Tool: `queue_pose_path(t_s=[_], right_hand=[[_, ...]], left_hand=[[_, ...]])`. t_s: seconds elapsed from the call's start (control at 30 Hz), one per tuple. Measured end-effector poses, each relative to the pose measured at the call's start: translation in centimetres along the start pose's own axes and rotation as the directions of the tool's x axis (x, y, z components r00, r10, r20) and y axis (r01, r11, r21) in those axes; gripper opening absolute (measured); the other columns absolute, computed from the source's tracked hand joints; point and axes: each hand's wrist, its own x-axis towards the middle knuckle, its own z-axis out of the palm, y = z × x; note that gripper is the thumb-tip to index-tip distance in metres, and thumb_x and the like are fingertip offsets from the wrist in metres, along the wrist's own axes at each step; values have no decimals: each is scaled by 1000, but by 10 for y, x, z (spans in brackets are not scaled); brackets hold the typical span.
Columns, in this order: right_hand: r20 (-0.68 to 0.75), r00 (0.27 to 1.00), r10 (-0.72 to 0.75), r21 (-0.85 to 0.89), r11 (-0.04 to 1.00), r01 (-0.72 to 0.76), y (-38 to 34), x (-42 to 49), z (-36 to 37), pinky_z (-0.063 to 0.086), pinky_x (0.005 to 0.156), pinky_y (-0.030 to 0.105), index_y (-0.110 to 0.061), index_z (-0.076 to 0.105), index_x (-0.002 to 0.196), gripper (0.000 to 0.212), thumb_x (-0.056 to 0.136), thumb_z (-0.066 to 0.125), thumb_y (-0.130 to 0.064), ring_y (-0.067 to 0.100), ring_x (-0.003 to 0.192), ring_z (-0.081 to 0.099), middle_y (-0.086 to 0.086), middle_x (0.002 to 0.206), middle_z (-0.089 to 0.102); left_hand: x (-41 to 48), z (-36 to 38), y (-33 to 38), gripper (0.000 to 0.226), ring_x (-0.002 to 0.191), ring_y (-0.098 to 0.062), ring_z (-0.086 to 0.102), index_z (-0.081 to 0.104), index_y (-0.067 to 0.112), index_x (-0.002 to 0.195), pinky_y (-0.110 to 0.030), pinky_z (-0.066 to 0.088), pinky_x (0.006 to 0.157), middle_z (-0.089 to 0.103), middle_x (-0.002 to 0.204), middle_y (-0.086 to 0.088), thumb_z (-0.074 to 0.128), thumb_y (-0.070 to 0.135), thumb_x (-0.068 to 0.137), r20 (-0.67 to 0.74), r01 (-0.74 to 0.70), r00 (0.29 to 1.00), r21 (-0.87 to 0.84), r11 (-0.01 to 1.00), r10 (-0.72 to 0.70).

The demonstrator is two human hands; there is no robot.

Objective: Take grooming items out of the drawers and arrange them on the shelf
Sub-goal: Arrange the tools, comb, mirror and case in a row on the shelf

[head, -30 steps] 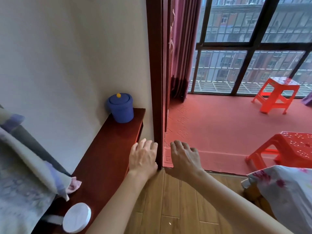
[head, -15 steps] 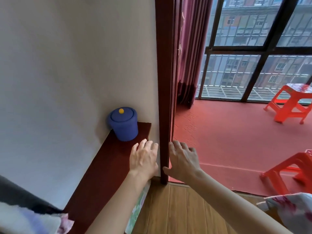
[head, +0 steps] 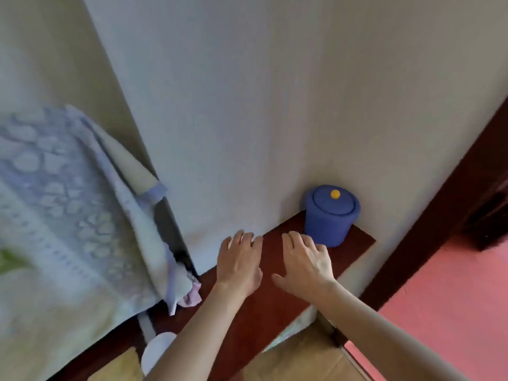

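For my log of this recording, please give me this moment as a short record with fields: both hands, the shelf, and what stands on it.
left hand: open, palm down over the shelf, holds nothing
right hand: open, palm down, fingertips close to the blue pot; contact unclear
shelf: dark red wood, runs along the wall
blue pot: lidded, yellow knob, upright at the shelf's far end
white round object: by the shelf's near end, partly hidden by the left arm
blanket: patterned, at the left

Both hands, left hand point(head: 238, 264) and right hand point(head: 306, 261), reach flat-fingered over the dark shelf point(head: 264, 309) near a blue lidded pot point(head: 330, 214).
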Motion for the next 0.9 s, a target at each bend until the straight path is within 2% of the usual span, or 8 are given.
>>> queue_pose_path(t_s=[0.17, 0.27, 0.37, 0.43, 0.5, 0.57, 0.7, 0.9], right_hand=[[20, 955, -295, 2, 955, 295, -48, 27, 4, 38, 97, 38, -11, 27, 139, 82, 78, 55, -57, 22, 128, 37, 2, 139, 35], [41, 907, -419, 1, 908, 419, -78, 32, 9, 38, 99, 39, -11, 24, 141, 83, 80, 54, -58, 23, 129, 36, 2, 142, 33], [47, 847, -530, 13, 848, 530, -106, 28, 16, 40, 94, 37, -12, 31, 136, 76, 79, 54, -58, 22, 124, 41, 1, 135, 39], [47, 804, -593, 35, 805, 592, -122, 21, 22, 41, 87, 35, -14, 38, 130, 67, 80, 51, -55, 20, 117, 46, -2, 127, 44], [66, 759, -647, 47, 762, 646, -137, 13, 28, 41, 85, 35, -14, 40, 128, 63, 80, 50, -54, 20, 115, 47, -2, 125, 45], [83, 719, -690, 52, 724, 688, -150, 6, 34, 42, 84, 35, -13, 40, 128, 64, 80, 52, -54, 22, 114, 48, 0, 127, 46], [150, 650, -745, 22, 660, 751, -169, -6, 43, 44, 88, 37, -12, 36, 130, 70, 78, 55, -55, 23, 117, 46, 1, 130, 41], [198, 602, -773, -4, 614, 789, -189, -19, 58, 41, 91, 40, -11, 26, 139, 81, 80, 56, -58, 23, 122, 42, 2, 135, 38]], left_hand=[[-32, -4, -39, 57, 138, -22, 27, 35, 17, 138, -37, 25, 111, 38, 145, -2, 57, 29, 87, -30, 240, 971, 51, 969, -238], [-57, -4, -56, 54, 130, -24, 39, 45, 15, 132, -39, 34, 104, 49, 134, -3, 62, 26, 82, -62, 371, 928, 51, 927, -367], [-85, -5, -69, 48, 102, -22, 58, 62, 18, 107, -36, 49, 79, 65, 104, -1, 78, 30, 63, -101, 498, 864, 25, 867, -494], [-104, -5, -75, 51, 85, -21, 60, 65, 18, 95, -33, 49, 62, 66, 89, 1, 85, 29, 49, -103, 566, 822, 45, 823, -560], [-123, -1, -80, 49, 76, -20, 59, 65, 20, 88, -30, 46, 55, 64, 80, 4, 85, 26, 44, -112, 631, 775, 70, 773, -622], [-141, 0, -82, 48, 83, -20, 59, 64, 21, 95, -31, 48, 61, 64, 85, 4, 83, 30, 51, -77, 681, 732, 77, 728, -677], [-173, 3, -84, 50, 119, -23, 43, 42, 19, 129, -33, 40, 91, 51, 124, 0, 60, 32, 84, -19, 735, 677, 78, 674, -736], [-208, 13, -90, 55, 125, -21, 39, 39, 19, 134, -34, 35, 101, 47, 131, 0, 60, 33, 85, 2, 776, 626, 99, 623, -780]])
